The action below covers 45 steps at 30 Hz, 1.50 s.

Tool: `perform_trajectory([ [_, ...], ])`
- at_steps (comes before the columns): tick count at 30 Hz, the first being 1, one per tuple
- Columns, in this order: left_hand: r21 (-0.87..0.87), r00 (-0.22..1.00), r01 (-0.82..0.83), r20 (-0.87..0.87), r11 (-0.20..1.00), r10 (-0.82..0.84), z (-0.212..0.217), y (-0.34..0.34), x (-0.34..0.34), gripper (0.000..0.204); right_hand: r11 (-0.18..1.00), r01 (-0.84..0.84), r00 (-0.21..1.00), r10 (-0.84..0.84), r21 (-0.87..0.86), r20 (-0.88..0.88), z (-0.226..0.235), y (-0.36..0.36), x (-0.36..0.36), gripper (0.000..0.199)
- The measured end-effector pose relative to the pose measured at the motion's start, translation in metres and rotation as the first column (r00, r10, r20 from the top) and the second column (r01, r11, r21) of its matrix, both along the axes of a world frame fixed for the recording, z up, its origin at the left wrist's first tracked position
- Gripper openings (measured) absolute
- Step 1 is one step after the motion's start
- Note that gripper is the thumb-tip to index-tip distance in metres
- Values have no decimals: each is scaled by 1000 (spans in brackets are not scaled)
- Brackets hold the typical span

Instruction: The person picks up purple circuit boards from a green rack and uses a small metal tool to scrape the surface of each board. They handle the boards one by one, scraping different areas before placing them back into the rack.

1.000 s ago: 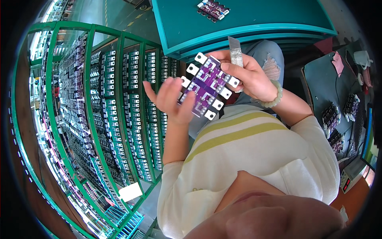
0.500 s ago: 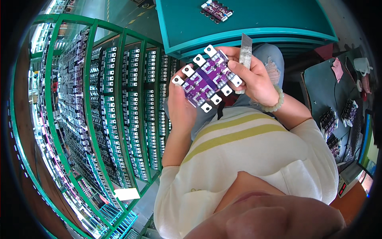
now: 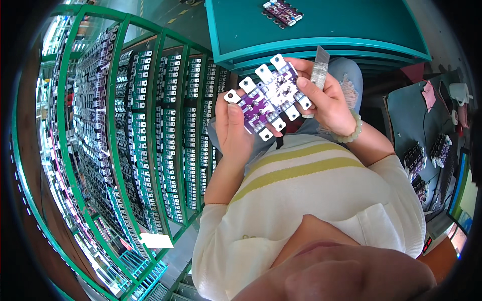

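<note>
A purple circuit board (image 3: 267, 96) with white square blocks along its edges is held tilted in front of my chest. My left hand (image 3: 234, 131) grips its lower left edge, thumb lying on top. My right hand (image 3: 325, 101) holds the board's right side, and a thin grey strip (image 3: 320, 67) sticks up between its fingers. A bead bracelet sits on my right wrist. Both hands hover just below the edge of a teal table (image 3: 331, 30).
Another purple board (image 3: 282, 12) lies on the teal table. A tall green rack (image 3: 125, 135) packed with several rows of boards fills the left side. At the right stand a dark tray (image 3: 416, 125) and more small parts (image 3: 427, 153).
The left hand, open with spread fingers a second ago, has closed on the board's edge. The board has risen slightly and tilted toward the table.
</note>
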<state>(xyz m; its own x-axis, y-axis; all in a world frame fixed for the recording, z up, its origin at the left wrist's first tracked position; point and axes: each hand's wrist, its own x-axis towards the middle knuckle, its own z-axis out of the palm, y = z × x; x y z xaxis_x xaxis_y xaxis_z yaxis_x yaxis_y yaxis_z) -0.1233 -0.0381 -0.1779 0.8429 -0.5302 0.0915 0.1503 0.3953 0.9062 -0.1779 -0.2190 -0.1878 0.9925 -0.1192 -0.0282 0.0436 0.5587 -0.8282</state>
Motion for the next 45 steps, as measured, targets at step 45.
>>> perform_trajectory([
  [45, -183, 953, 90, -269, 979, -137, 4, 7, 8, 51, 959, -129, 990, 108, 251, 93, -2, 1, 1, 39],
])
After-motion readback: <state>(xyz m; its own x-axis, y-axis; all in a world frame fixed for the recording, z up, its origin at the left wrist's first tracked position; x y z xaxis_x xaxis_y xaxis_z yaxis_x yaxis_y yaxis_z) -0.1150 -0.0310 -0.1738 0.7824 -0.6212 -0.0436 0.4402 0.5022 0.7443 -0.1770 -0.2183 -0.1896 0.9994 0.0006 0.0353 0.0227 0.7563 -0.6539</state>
